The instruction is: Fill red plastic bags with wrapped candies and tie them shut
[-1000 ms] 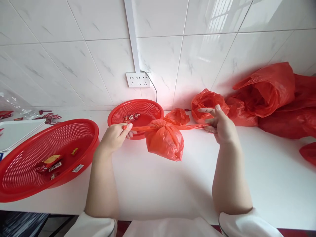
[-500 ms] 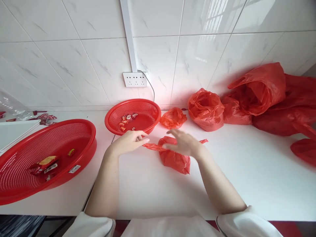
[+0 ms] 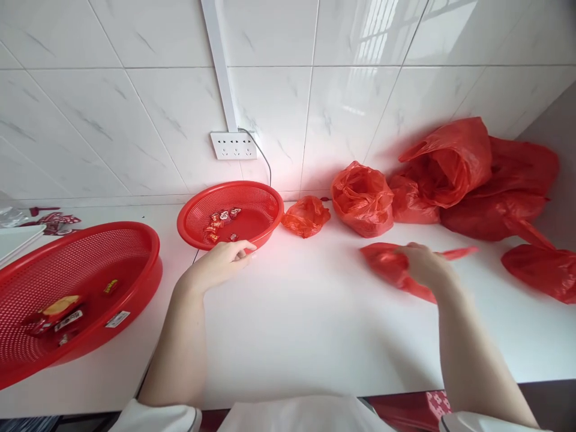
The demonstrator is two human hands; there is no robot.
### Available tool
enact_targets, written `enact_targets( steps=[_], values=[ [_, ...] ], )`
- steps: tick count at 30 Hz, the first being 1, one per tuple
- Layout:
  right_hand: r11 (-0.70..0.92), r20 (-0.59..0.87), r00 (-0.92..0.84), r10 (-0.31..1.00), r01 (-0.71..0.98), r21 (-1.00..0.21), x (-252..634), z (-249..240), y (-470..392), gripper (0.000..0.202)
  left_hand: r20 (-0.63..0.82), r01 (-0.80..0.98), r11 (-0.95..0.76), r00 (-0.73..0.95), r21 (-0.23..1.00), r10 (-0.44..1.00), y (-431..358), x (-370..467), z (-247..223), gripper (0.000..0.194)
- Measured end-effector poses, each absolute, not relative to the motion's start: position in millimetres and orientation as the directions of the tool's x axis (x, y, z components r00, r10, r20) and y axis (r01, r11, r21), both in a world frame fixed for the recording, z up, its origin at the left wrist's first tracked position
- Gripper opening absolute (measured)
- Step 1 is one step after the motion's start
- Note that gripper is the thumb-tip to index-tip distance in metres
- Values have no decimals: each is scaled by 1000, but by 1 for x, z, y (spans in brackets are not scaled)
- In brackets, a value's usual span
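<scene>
My right hand (image 3: pixel 425 264) is closed over a red plastic bag (image 3: pixel 384 261) to the right of the table's middle. One twisted end of this bag sticks out past the hand to the right, and the fingertips are hidden or blurred. My left hand (image 3: pixel 225 259) hovers by the front rim of the smaller red basket (image 3: pixel 270 225), its fingers loosely bent and apart, with nothing in them. Inside that basket lie several small wrapped sweets (image 3: pixel 220 217).
A larger red basket (image 3: pixel 150 252) with a few wrapped snacks stands at the left. Along the wall sit a small red bag (image 3: pixel 306 216), an open-topped bag (image 3: pixel 362 201) and a bag pile (image 3: pixel 459 162). Another bag (image 3: pixel 542 270) lies far right. A socket strip (image 3: pixel 234 146) is on the wall.
My right hand has moved right, carrying the red bag from the table's middle toward the right. My left hand has stayed near the smaller basket. The view has turned slightly right.
</scene>
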State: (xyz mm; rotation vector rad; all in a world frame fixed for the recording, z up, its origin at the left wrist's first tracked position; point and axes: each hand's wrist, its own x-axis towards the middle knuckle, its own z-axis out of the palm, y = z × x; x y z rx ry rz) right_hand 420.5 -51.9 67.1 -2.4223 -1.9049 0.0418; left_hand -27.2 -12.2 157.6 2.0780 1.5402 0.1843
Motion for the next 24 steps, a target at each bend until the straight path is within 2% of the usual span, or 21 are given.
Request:
enact_targets(
  steps=[1,2,4,8,12,13,15,19,21,24],
  values=[
    [-397,66,396,916,918,-9,437,68,-53,48,-206,846,-199,337,494,919,-12,-27,157,39],
    [-493,135,490,862,870,-5,450,69,-53,46,-209,847,-200,339,493,917,-12,-27,157,39],
    [-497,209,502,839,864,-79,457,73,-49,45,-218,846,-206,349,492,911,-11,-26,155,38],
    [-133,228,179,957,969,-207,408,75,-15,40,-231,848,-214,360,486,904,-10,-22,150,38],
    [223,294,-127,947,921,-320,324,62,39,35,-225,852,-215,355,478,907,-13,-18,150,36],
    [252,300,-152,942,910,-329,306,58,51,41,-218,850,-217,356,481,909,-14,-18,151,36],
    [245,209,-181,961,909,-337,276,54,66,50,-205,843,-225,361,488,910,-16,-17,152,36],
    [305,23,-322,946,869,-390,239,59,56,26,-194,818,-233,383,527,903,-16,-14,151,37],
    [407,-33,-473,880,789,-460,227,66,37,22,-175,786,-242,403,569,898,-14,-12,148,36],
    [535,-5,-651,759,629,-564,217,76,12,30,-125,733,-288,452,616,883,-8,-3,139,33]
  ],
)
